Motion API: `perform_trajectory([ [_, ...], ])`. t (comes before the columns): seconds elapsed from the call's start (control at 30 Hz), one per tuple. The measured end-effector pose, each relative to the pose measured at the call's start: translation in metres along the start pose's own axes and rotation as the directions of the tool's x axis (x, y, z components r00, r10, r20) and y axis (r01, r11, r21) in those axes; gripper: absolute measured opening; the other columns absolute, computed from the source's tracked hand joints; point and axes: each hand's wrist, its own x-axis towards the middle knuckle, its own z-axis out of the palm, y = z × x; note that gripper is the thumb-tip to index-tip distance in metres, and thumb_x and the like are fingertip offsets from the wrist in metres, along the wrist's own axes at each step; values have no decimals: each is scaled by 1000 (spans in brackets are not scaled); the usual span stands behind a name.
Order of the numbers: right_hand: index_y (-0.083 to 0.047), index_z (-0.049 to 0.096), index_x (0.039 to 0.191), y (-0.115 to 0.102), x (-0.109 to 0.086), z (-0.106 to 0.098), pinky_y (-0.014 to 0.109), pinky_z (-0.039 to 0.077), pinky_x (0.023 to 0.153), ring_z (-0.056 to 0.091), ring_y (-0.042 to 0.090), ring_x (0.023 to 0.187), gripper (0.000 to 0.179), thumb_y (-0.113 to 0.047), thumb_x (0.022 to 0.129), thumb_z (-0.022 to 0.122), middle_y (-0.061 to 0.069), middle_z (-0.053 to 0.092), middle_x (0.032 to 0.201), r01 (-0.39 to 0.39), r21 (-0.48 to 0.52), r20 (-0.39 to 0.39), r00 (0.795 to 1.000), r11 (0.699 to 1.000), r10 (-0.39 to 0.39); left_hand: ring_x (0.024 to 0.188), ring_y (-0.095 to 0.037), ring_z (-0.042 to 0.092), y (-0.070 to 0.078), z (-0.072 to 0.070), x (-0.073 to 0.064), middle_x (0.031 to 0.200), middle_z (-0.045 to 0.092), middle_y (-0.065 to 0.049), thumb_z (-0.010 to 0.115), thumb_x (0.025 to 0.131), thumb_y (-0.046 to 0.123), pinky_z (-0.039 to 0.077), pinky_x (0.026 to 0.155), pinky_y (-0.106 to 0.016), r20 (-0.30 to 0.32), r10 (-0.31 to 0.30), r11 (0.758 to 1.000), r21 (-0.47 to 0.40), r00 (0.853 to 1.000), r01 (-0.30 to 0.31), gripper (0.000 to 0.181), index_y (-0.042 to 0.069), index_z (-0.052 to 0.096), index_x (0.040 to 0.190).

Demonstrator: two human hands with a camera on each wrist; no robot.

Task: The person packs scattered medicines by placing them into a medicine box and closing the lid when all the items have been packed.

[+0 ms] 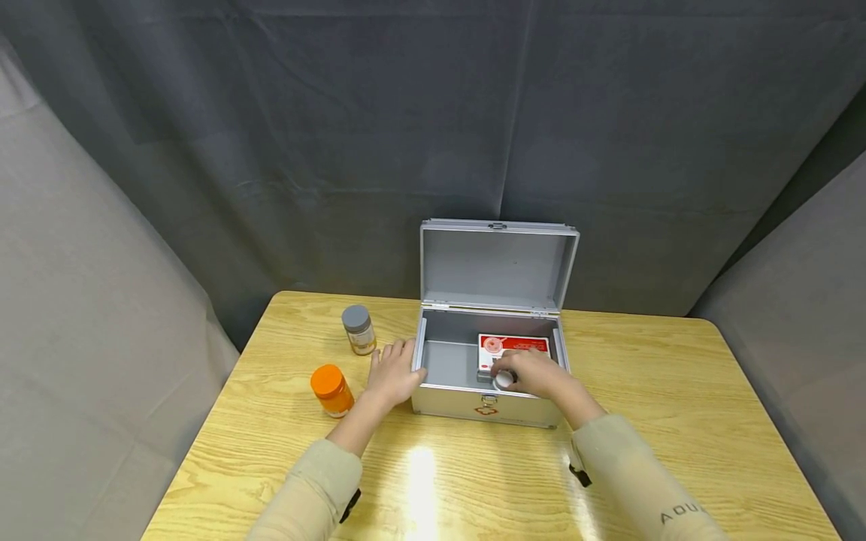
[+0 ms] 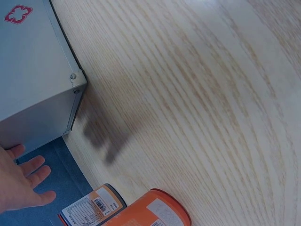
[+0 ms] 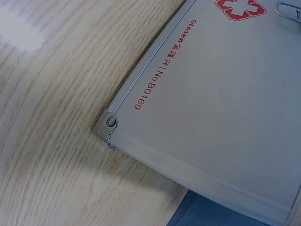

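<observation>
An aluminium first-aid case stands on the table with its lid raised. My right hand reaches over the front right of the case and grips a small bottle with a white cap, whose body is mostly hidden. Right behind that bottle a red and white medicine box lies inside, partly covered by the hand. At the left wall rests my left hand, thumb over the rim and fingers spread outside. The left wrist view shows those fingers extended and holding nothing.
Left of the case stand a bottle with a grey cap and, nearer me, an orange bottle. The wooden table ends at a dark curtain behind; pale fabric hangs on both sides.
</observation>
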Motion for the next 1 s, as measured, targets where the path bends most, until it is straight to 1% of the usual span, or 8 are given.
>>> perform_trajectory([
  [0.27, -13, 70, 96, 0, 0, -1, 35, 48, 71, 61, 17, 83, 23, -10, 74, 74, 1, 66, 93, -3, 37, 9, 1000, 999, 3, 127, -31, 32, 1, -1, 0, 138, 38, -11, 51, 86, 39, 16, 105, -53, 5, -6, 1000, 0, 1000, 6, 63, 14, 32, 140],
  [0.47, -11, 69, 99, 1, -1, -1, 32, 48, 67, 61, 18, 79, 25, -12, 74, 74, 2, 66, 93, 4, 69, 13, 1000, 998, -5, 125, -31, 33, 1, -1, 0, 137, 38, -11, 51, 85, 39, 18, 104, -53, 2, -5, 1000, -6, 1000, 5, 63, 13, 33, 140],
  [0.53, -10, 69, 100, 2, -2, -1, 32, 47, 68, 60, 17, 78, 25, -13, 75, 73, 3, 66, 94, 12, 78, 4, 1000, 997, -12, 126, -31, 33, 1, -1, 0, 137, 38, -11, 51, 85, 39, 17, 104, -53, 3, -5, 1000, -8, 1000, 6, 63, 13, 32, 140],
  [0.67, -8, 66, 104, 4, -3, -1, 34, 47, 69, 58, 15, 76, 27, -20, 80, 69, 3, 65, 94, -5, 98, -18, 1000, 995, 7, 126, -32, 33, 1, 0, 0, 137, 38, -11, 51, 85, 38, 17, 104, -55, 2, 0, 1000, -22, 1000, 0, 63, 13, 33, 140],
  [0.77, -7, 65, 106, 4, -4, -2, 35, 48, 70, 59, 15, 77, 29, -24, 83, 66, 3, 65, 92, -45, 113, -68, 996, 993, 53, 126, -32, 32, 1, 0, 0, 138, 38, -12, 51, 85, 38, 16, 104, -55, 3, -1, 1000, -25, 1000, 1, 63, 12, 33, 140],
  [0.83, -7, 64, 107, 3, -5, -4, 38, 48, 70, 60, 18, 79, 28, -24, 84, 65, 4, 64, 92, -67, 117, -136, 987, 991, 83, 127, -32, 32, 1, 0, 1, 138, 37, -12, 51, 85, 39, 16, 104, -55, 1, -2, 1000, -19, 1000, 2, 64, 12, 33, 140],
  [0.9, -7, 64, 107, 2, -6, -5, 41, 48, 71, 60, 22, 83, 28, -23, 84, 65, 5, 63, 94, -92, 114, -224, 968, 989, 116, 127, -32, 32, 1, 1, 1, 138, 37, -12, 51, 85, 40, 16, 105, -54, 0, -5, 1000, -15, 1000, 5, 64, 12, 32, 140],
  [1.0, -7, 63, 108, 0, -7, -8, 47, 46, 76, 59, 27, 90, 30, -22, 83, 66, 8, 61, 100, -132, 83, -360, 920, 988, 153, 127, -32, 32, 0, 1, 0, 138, 37, -12, 51, 85, 40, 16, 104, -54, 1, -6, 1000, -14, 1000, 6, 64, 13, 32, 140],
])
